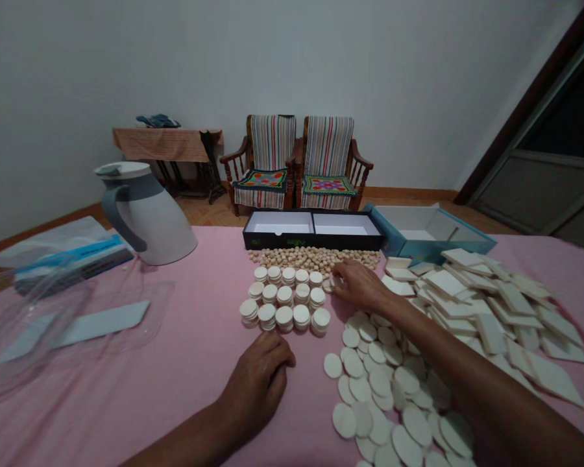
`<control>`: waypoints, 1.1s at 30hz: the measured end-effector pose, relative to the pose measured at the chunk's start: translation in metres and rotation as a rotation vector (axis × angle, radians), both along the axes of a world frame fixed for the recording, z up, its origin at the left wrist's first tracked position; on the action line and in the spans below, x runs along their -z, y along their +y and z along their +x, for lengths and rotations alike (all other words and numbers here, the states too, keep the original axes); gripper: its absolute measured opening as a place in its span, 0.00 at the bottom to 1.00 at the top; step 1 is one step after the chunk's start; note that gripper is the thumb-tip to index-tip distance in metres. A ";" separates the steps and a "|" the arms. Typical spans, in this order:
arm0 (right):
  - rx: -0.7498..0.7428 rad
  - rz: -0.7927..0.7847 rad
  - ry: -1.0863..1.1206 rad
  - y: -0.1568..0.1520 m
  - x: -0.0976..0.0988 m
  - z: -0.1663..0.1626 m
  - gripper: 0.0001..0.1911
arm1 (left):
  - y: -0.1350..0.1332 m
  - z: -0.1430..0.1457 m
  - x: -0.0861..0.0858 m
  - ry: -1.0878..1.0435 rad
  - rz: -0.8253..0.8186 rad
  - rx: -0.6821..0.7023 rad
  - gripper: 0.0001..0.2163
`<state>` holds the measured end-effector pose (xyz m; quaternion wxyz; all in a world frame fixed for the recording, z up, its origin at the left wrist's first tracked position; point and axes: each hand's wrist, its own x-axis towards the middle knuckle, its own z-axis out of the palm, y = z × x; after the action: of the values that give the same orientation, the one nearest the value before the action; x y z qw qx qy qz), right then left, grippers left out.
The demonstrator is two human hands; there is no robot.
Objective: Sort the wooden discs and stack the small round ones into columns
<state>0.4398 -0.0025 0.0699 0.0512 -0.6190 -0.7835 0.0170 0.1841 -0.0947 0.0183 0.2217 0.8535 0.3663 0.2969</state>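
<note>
My right hand (359,283) reaches to the right end of the stacked rows, its fingertips closed on a pale round wooden disc (337,283). Another disc (327,286) lies just beside those fingers. Short stacks of wooden discs (285,296) stand in three rows on the pink cloth. My left hand (261,371) rests on the cloth just in front of the nearest row, fingers curled in, with nothing visible in them. Under my right forearm spreads a loose pile of wooden discs (379,379), partly hidden by the arm.
Behind the stacks lie small wooden pieces (302,259) and a black divided box (313,241). A blue box (433,241) and piled wooden tiles (491,305) are right. A white jug (158,224), blue-and-black packet (78,263) and clear plastic packaging (126,331) are left.
</note>
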 end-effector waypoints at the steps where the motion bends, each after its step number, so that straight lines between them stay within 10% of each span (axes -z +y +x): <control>1: -0.019 0.017 0.019 0.001 0.000 -0.003 0.10 | 0.000 0.000 0.000 0.001 -0.001 0.001 0.12; 33: 0.052 -0.251 -0.160 -0.028 -0.002 0.045 0.11 | 0.000 0.000 0.000 0.008 0.020 -0.001 0.12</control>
<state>0.4847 -0.0303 0.0720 -0.0888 -0.6401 -0.7605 0.0639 0.1841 -0.0945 0.0178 0.2116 0.8568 0.3646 0.2970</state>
